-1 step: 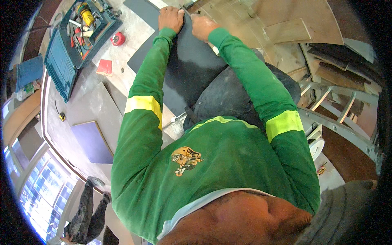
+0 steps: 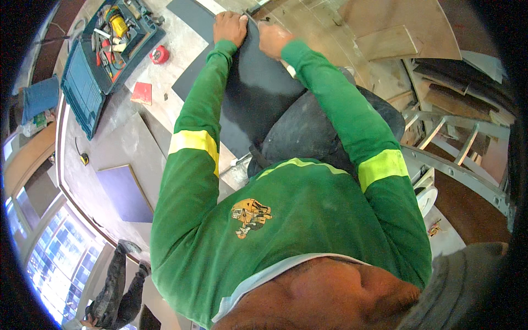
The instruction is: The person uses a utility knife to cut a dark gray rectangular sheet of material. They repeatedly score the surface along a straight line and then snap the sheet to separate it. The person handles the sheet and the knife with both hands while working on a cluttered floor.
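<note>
A dark grey sheet [image 2: 254, 82] lies in front of me and reaches my bent knees, its lower part looking blacker than the rest. My left hand [image 2: 230, 28] rests flat on the sheet near its far edge, fingers together and thumb toward the right. Just right of it, my right hand [image 2: 274, 40] is closed at the sheet's right edge. A small dark tip shows at its fingers, but what it grips is too hidden to name. A thin dark bar [image 2: 254, 10] sits beyond both hands.
At far left lies an open blue toolbox [image 2: 82, 91] holding a yellow power tool [image 2: 116, 23]. Nearby are a red tape measure [image 2: 159, 54] and red square [image 2: 141, 93]. A ladder [image 2: 456, 170] lies right, below wooden boards [image 2: 388, 43]. Another person's legs [image 2: 118, 286] appear lower left.
My right hand has shifted very slightly down, and the dark tip at its fingers shows more. My left hand stays in place on the sheet.
</note>
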A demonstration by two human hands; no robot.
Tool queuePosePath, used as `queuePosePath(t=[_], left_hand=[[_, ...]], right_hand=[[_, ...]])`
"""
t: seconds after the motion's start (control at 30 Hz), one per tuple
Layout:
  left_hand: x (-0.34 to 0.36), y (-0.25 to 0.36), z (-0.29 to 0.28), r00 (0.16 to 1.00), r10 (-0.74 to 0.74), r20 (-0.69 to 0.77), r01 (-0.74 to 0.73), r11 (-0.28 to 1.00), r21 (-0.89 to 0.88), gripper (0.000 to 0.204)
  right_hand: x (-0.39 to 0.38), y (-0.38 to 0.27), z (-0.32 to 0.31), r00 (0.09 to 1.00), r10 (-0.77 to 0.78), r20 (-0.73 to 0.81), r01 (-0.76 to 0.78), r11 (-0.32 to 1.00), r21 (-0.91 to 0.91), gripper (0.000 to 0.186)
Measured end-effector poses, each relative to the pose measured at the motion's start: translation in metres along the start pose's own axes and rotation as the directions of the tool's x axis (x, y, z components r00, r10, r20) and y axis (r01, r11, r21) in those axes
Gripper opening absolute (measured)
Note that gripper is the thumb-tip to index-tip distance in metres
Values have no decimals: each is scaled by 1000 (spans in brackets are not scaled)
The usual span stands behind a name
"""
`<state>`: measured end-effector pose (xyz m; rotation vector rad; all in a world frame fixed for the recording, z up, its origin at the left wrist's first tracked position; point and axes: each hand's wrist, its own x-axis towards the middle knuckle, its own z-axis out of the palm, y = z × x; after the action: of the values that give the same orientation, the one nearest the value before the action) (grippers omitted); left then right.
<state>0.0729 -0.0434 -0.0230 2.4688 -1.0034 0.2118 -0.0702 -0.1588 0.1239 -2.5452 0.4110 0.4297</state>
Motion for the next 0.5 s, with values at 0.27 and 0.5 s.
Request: queuePosePath(t=[0.27,0.5], left_hand=[[4,-40,19,990,128,-63,-121,986,111,43],[6,0,-3,973,229,7,-228,967,112,42]], right_hand=[[-37,-6,-11,997,-80,15,80,997,-5,34],[-10,18,23,1000,5,-30,-5,1000,-14,33]])
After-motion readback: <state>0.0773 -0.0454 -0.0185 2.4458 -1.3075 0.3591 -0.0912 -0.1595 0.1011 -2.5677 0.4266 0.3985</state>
